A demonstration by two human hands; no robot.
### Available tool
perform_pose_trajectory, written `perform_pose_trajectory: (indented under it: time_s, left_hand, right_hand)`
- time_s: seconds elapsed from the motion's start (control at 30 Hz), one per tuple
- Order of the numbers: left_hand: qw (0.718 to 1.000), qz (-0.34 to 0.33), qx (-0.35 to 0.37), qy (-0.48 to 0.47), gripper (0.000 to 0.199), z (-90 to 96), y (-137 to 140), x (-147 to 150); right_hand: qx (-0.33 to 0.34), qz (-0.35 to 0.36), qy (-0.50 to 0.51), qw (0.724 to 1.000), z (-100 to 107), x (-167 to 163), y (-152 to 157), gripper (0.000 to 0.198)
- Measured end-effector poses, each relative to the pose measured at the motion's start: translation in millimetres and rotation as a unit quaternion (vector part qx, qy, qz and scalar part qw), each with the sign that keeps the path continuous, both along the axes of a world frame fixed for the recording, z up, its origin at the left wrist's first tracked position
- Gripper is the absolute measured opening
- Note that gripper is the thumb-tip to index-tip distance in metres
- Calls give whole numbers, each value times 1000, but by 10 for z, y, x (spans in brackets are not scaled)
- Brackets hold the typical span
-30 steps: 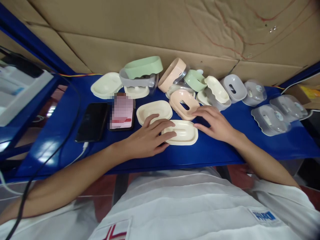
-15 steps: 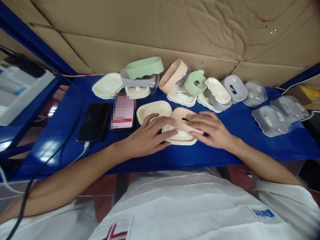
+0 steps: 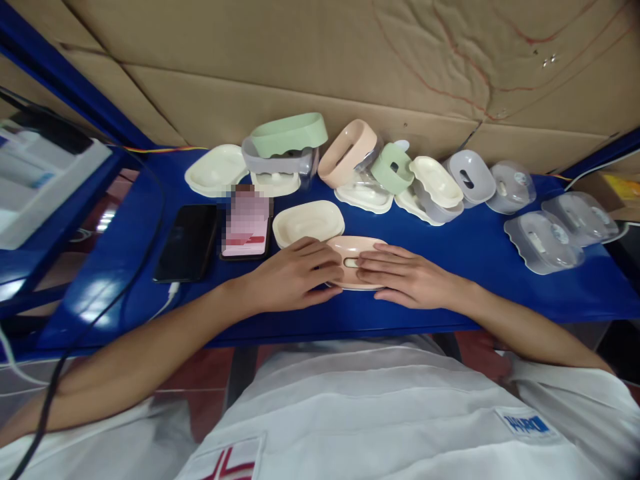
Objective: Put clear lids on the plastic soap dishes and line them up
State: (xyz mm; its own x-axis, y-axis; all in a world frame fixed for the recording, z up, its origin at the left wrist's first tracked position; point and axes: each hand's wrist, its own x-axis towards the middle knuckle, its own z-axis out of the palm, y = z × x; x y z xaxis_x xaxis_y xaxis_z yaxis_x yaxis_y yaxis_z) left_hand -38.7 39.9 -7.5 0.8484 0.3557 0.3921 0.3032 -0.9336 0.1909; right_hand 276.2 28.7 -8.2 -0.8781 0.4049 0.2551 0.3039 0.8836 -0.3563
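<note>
In the head view a peach oval plastic cover [image 3: 345,248] lies over a cream tray that stood beneath it, now mostly hidden. A pale raised bar [image 3: 351,263] shows through the slot in its middle. My left hand [image 3: 293,272] holds the cover's left end, fingers over the top and thumb at the near side. At the right end my right hand [image 3: 410,275] has its fingers pressed together across the top, the thumb along the near rim. Just behind the left fingers rests a loose cream oval tray [image 3: 309,222].
Along the cardboard backing stand a green ring-shaped part [image 3: 290,135], a peach cover [image 3: 347,152], a small green cover [image 3: 393,167] and a grey cover [image 3: 470,177]. Clear-lidded boxes [image 3: 544,241] sit right. Two phones [image 3: 185,243] lie left, one on a white cable.
The peach cover has gone from tilted in my right hand to flat over the cream tray. Both hands have come down onto its ends.
</note>
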Motion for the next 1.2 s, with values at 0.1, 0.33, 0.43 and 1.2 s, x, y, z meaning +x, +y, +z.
perform_pose_trajectory:
  time_s: [0.1, 0.33, 0.43, 1.2]
  left_hand:
    - [1000, 11, -11, -18, 13, 20, 13, -9]
    - [1000, -5, 27, 15, 12, 17, -37, 37]
    - [1000, -11, 20, 19, 9, 12, -66, 53]
    - [995, 33, 92, -36, 22, -69, -63, 49]
  right_hand:
    - [10, -68, 30, 997, -35, 88, 200, 51]
    - [55, -267, -28, 962, -212, 230, 668, 56]
    - [68, -291, -18, 954, -220, 226, 675, 58]
    - [294, -171, 87, 936, 324, -53, 62, 41]
